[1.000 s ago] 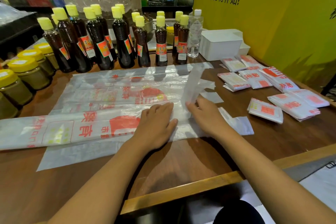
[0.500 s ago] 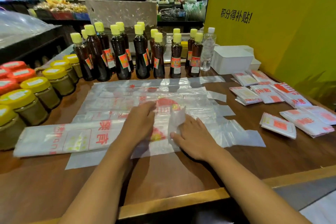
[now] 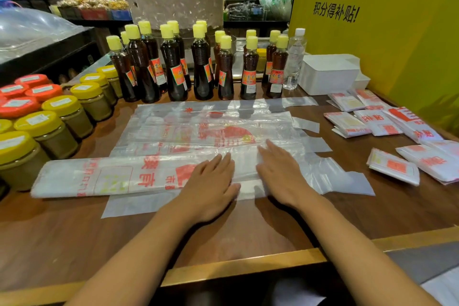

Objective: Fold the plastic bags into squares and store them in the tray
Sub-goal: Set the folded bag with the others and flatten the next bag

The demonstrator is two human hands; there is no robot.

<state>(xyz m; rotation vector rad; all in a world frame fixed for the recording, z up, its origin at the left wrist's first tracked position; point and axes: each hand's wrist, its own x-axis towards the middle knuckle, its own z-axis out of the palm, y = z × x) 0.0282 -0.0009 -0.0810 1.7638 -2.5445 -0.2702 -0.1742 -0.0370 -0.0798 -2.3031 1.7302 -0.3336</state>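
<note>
Plastic strip [image 3: 111, 176] lies under both flat, ungrasping hands (left [image 3: 211, 186], right [image 3: 280, 176]); press the crease firmly before folding on.

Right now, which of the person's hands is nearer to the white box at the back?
Right. The right hand lies on the plastic bag, below and left of the white box; the left hand rests farther left.

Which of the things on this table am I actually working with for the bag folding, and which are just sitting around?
Part of the job:
- long folded bag, pressed flat by the left hand and right hand
- flat bags behind it
- folded squares on the right
- white tray

Just lying about:
- sauce bottles
- water bottle
- yellow-lidded jars
- orange-lidded jars
</note>
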